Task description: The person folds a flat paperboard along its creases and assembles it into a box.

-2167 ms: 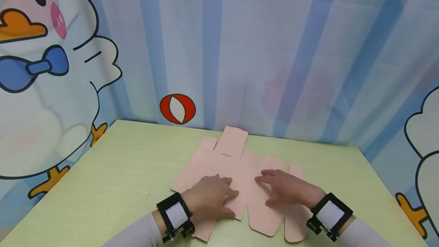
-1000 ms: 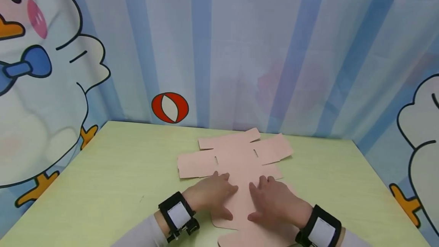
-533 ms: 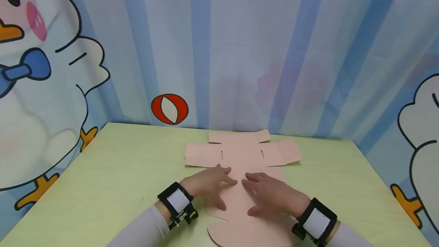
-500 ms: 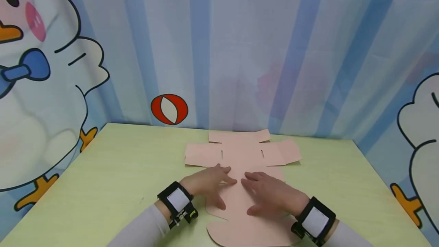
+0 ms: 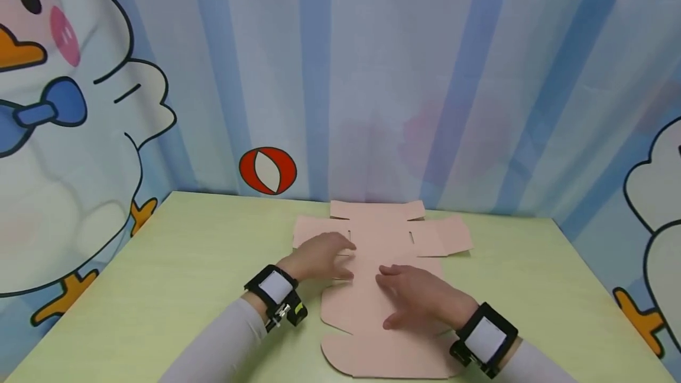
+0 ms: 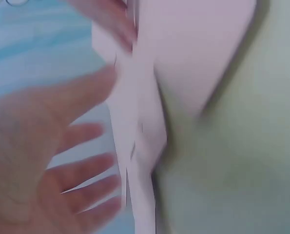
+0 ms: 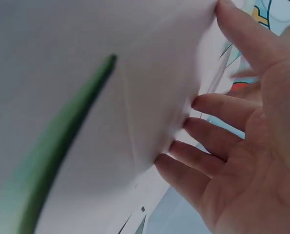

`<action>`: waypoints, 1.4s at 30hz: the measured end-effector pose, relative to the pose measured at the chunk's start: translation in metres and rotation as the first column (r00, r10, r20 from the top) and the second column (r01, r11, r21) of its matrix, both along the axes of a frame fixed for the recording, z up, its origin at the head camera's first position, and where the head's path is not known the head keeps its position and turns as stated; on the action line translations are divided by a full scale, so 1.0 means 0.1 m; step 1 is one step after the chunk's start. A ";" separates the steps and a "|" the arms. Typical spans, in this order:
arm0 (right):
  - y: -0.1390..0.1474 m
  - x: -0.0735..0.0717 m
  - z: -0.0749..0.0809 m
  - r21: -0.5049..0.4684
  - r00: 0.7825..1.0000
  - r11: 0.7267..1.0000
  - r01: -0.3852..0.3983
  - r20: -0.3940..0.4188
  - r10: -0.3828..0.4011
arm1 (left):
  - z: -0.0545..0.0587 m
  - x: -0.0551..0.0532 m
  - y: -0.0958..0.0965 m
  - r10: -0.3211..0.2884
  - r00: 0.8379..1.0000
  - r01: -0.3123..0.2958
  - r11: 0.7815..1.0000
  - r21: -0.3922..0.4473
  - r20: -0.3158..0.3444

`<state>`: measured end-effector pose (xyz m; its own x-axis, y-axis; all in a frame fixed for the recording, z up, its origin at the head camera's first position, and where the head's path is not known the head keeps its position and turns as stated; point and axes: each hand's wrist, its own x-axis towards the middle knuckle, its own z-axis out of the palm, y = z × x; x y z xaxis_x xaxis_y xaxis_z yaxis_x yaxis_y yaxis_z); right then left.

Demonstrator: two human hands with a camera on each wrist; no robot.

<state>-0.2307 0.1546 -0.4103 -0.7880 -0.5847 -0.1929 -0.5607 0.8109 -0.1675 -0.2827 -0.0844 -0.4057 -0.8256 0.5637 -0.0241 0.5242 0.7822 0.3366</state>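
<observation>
A flat pink cardboard box blank [image 5: 391,353] lies unfolded on the table, with side flaps, small slits and a rounded near end. My left hand [image 5: 319,256], fingers extended, is over its left edge by a far side flap. In the left wrist view that hand [image 6: 28,161] has its fingers spread beside the blank [image 6: 183,53], apparently without gripping it. My right hand [image 5: 425,294] lies over the middle of the blank. In the right wrist view, the fingertips of that hand [image 7: 232,141] touch the cardboard [image 7: 149,97]. The blank's underside is hidden.
The pale green table [image 5: 213,288] extends on both sides of the blank. Behind it hangs a blue striped cloth [image 5: 372,75] printed with a duck [image 5: 64,194] and a red and white ball [image 5: 268,171]. The blank's far end is near the table's back edge.
The blank has turned from a slant to lie square with the table. Most recently my left hand has moved farther away along its left edge, while my right hand has stayed nearly in place.
</observation>
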 end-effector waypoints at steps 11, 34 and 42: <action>0.03 0.02 0.02 0.001 1.000 1.000 0.017 0.020 -0.017 | -0.11 -0.58 0.02 0.286 0.942 -0.303 0.950 -0.079 -0.174; -0.08 0.06 0.03 0.036 0.996 0.999 0.033 0.077 -0.035 | -0.18 -0.57 -0.02 0.396 0.893 -0.409 0.913 -0.016 -0.212; -0.05 0.05 0.04 0.030 0.999 0.999 0.009 0.043 -0.010 | -0.05 -0.55 -0.06 0.402 0.857 -0.378 0.916 0.137 -0.322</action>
<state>-0.2261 0.1496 -0.4063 -0.7842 -0.5705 -0.2442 -0.5456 0.8213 -0.1666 -0.3373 -0.0901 -0.4107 -0.9293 0.1839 0.3203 0.2713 0.9283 0.2542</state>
